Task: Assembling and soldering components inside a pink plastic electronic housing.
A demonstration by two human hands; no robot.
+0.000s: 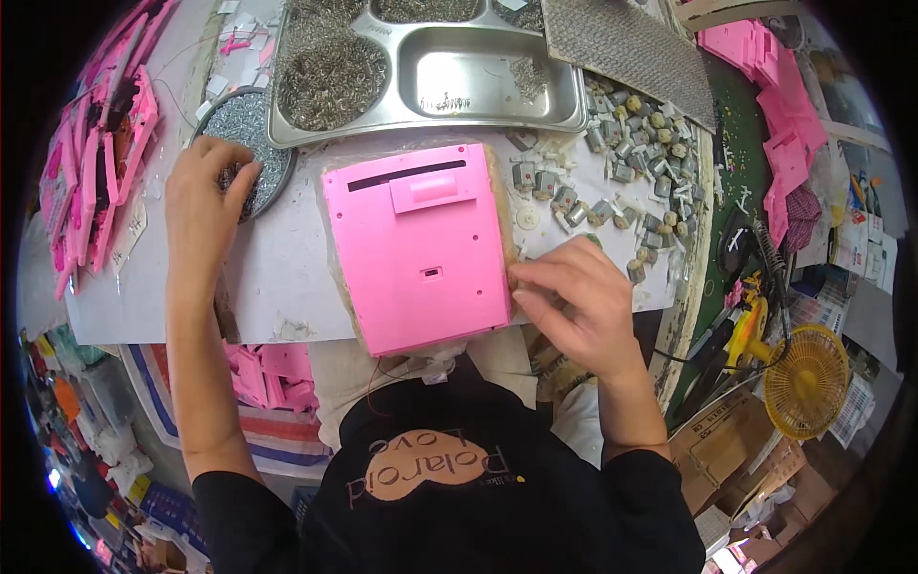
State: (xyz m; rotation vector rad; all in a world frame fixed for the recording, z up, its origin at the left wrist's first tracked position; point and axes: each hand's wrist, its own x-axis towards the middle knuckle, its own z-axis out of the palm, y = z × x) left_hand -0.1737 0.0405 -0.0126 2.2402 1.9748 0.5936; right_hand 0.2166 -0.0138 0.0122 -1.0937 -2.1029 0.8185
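A pink plastic housing, flat and roughly rectangular, lies before me on a padded, plastic-wrapped support. It has a long dark slot near its far edge, a raised tab and a few small holes. My left hand reaches into a round dark dish of small silvery screws; its thumb and fingers are curled together among them. Beside the housing's right edge is my right hand, thumb and forefinger bent close together near that edge. Whatever lies between its fingers is hidden or too small to name.
A steel compartment tray holding springs and small metal parts stands behind the housing. Many small motors are scattered at the right. Pink parts pile up at far left and right. A yellow fan stands at lower right.
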